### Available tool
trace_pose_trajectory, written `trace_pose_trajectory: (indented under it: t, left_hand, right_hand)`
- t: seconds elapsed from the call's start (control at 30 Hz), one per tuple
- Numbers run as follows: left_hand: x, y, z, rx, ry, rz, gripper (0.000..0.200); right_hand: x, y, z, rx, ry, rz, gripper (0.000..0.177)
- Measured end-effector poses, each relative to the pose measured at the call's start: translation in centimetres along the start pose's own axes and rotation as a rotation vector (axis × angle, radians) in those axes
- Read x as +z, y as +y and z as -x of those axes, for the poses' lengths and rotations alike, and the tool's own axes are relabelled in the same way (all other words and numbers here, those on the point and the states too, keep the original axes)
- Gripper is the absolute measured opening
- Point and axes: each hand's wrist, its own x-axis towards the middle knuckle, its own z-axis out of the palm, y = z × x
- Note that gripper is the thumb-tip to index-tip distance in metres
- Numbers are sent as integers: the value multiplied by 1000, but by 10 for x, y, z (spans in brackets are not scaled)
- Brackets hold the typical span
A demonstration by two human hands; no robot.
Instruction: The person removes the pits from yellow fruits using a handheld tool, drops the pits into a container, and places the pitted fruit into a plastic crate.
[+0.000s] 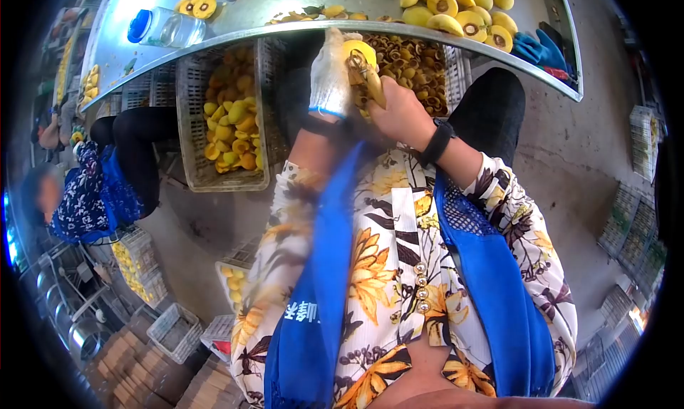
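My left hand (329, 81), in a white knit glove, is closed around a yellow peach (362, 50) just below the table's near edge. My right hand (407, 115) is bare, with a black band on the wrist. It grips a brass-coloured pitting tool (373, 87), whose head presses against the peach. How deep the tool sits in the fruit is hidden. Beneath my hands, a crate holds many brown, curved pit pieces (410, 63). Cut yellow peaches (443, 4), some with brown pits showing, lie on the metal table (271, 26) ahead.
A crate (187, 124) of peach halves stands on the floor to my left. On the table are a water bottle (171, 28) with a blue cap and blue gloves (540, 50). Another person (92, 195) sits at far left. Stacked crates (630, 216) stand at right.
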Motion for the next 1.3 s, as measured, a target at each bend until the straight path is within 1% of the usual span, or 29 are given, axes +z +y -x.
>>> trace_pose_trajectory:
  t: [0.03,0.07,0.1,0.13,0.17,0.2,0.3,0.33,0.43,0.47,0.5,0.57,0.6,0.67,0.7,0.73,0.83,0.93,1.0,1.1,1.13,1.2,1.3]
  left_hand:
    - [1,0,0,4,19,33,48]
    - [-1,1,-3,1,59,-15,58]
    - [0,11,2,-64,14,-102,59]
    - [-1,26,9,-129,-30,-187,61]
    - [-3,36,12,-194,-78,-273,64]
    - [-9,33,5,-236,-187,-317,70]
    - [0,27,7,-284,-251,-321,72]
    - [-9,19,-3,-294,-310,-242,69]
    - [-1,11,8,-47,-136,56,63]
    - [18,18,24,52,-151,105,57]
    - [6,-1,15,151,-139,-5,54]
    - [10,-10,17,47,2,-30,52]
    - [12,-9,16,41,57,69,51]
    - [15,-3,12,28,168,267,50]
    - [11,-3,9,57,151,239,50]
    - [3,-4,6,85,131,208,50]
    - [-6,-6,2,124,74,147,52]
    - [-7,-8,0,158,32,39,53]
    - [-8,-10,-1,212,30,-75,54]
    - [-4,-12,1,257,37,-111,56]
    - [-2,-11,2,240,30,-106,56]
    - [0,-7,3,203,17,-96,57]
    - [-10,2,-3,15,-199,-20,58]
  right_hand:
    - [-3,-2,0,30,20,-2,25]
    - [-9,-7,0,59,40,-3,26]
    - [-17,-13,-1,89,56,-3,26]
    - [-28,-22,-3,-1,123,17,31]
    - [-31,-12,-8,-38,129,-4,37]
    - [-33,-5,-12,-79,123,-22,39]
    - [-20,23,-24,-144,85,-125,45]
    - [-16,30,-28,-164,72,-167,48]
    - [-30,-7,-23,193,-3,-649,32]
    - [-25,-10,-26,253,53,-810,29]
    - [-20,-11,-26,304,55,-827,29]
    - [-11,-10,-24,406,50,-852,29]
    - [-6,-10,-21,372,14,-757,29]
    - [0,-5,-15,145,112,-290,31]
    - [0,-4,-12,27,160,-58,32]
    - [-1,-5,-9,44,157,2,35]
    - [-14,-9,-5,125,-62,9,35]
    - [-10,-3,-1,46,-58,74,32]
    - [-11,-3,0,32,-44,66,30]
    - [-9,-5,4,59,-50,51,29]
    - [-9,-6,5,75,-56,47,28]
    - [-11,-5,5,39,-86,34,27]
    - [-15,-4,5,35,-185,41,26]
